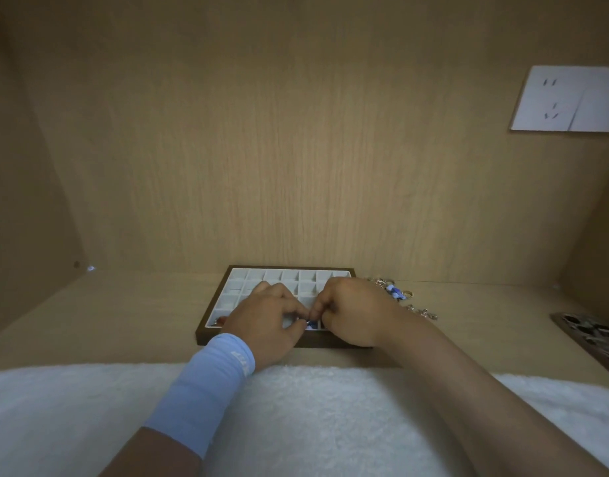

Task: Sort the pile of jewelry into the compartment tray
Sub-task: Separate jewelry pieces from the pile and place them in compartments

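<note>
A dark-framed compartment tray [234, 274] with pale grey cells lies on the wooden shelf against the back wall. My left hand [267, 320] and my right hand [353, 311] hover over its near row, fingertips meeting. Together they pinch a small blue jewelry piece [311, 324] just above a front cell. A reddish item [221, 320] rests in the front-left cell. The jewelry pile [396, 292], gold pieces with blue beads, sits to the right of the tray, partly hidden by my right hand.
A white fluffy cloth [313, 407] covers the near edge under my forearms. A dark patterned tray [595, 333] lies at the far right. A white wall socket [568, 98] is on the back panel. Wooden side walls enclose the shelf.
</note>
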The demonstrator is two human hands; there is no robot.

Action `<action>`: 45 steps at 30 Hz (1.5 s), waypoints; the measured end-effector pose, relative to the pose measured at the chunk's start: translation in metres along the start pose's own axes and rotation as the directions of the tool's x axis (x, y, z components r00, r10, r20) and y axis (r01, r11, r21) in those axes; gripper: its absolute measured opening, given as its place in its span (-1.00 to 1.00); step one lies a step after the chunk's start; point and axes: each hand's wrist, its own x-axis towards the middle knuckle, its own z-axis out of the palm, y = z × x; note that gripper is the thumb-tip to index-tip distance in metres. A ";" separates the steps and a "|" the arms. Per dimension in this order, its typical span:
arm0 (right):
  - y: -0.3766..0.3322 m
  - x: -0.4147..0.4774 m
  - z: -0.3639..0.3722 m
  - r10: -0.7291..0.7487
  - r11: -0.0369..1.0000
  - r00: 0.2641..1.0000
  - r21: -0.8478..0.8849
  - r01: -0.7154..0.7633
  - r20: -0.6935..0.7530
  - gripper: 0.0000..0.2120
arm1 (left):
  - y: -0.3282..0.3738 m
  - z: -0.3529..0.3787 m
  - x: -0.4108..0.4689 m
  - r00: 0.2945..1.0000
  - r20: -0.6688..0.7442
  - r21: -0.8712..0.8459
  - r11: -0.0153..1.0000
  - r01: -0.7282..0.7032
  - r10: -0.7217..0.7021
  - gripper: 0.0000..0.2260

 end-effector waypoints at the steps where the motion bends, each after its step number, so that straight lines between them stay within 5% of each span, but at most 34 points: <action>1: 0.002 0.000 -0.002 0.014 0.999 1.000 0.030 -0.014 -0.012 -0.72 | 0.000 0.000 0.000 1.000 0.009 0.003 1.000 0.010 -0.010 -0.82; 8: 0.065 -0.005 -0.032 0.286 0.957 0.928 0.114 -0.266 -0.237 -0.76 | 0.026 0.005 0.017 0.998 -0.058 -0.083 0.997 -0.007 0.002 -0.81; 13: 0.112 -0.016 -0.033 0.411 0.907 0.884 -0.001 -0.422 -0.221 -0.65 | 0.057 0.030 0.054 0.998 -0.024 -0.114 0.992 -0.056 0.053 -0.79; 18: 0.121 -0.013 -0.018 0.386 0.922 0.914 0.093 -0.377 -0.121 -0.66 | 0.079 0.057 0.080 0.996 0.027 -0.037 0.996 -0.081 0.082 -0.69; 33: 0.119 -0.009 -0.022 0.325 0.945 0.941 0.009 -0.326 -0.093 -0.69 | 0.080 0.071 0.074 0.996 0.022 -0.002 0.996 -0.091 0.091 -0.69; 39: 0.119 -0.010 -0.028 0.324 0.908 0.937 0.321 -0.270 -0.131 -0.76 | 0.079 0.071 0.074 0.997 -0.020 -0.098 0.992 -0.077 0.075 -0.72; 45: 0.100 -0.016 -0.047 0.270 0.742 0.955 0.660 -0.122 -0.127 -0.78 | 0.077 0.063 0.074 0.995 -0.033 -0.538 0.840 0.065 -0.098 -0.79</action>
